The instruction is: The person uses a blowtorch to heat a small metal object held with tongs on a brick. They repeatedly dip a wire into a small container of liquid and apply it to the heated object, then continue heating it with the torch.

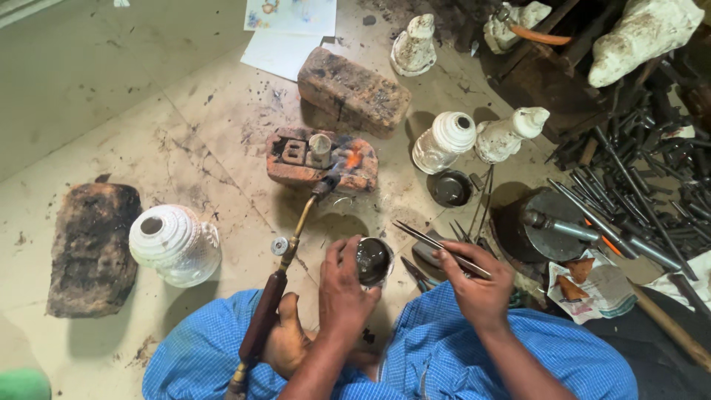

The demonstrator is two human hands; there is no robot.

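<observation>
My left hand [342,287] grips a small round metal cup [372,261] with dark contents, held low over the floor. My right hand [474,285] holds long thin metal tweezers [429,238], their tips pointing left toward the cup. A gas torch [285,259] with a brass tube and wooden handle rests against my foot [285,341]. Its nozzle points at a red brick [322,159], where a small flame [353,158] burns beside a small metal cylinder [320,148].
Another brick [354,92] lies behind, and a dark block [92,248] sits far left. White ribbed vessels stand at left [174,244] and centre [443,142]. Several metal rods and punches [637,185] are heaped at right by a round steel block [544,222]. Papers [285,33] lie at top.
</observation>
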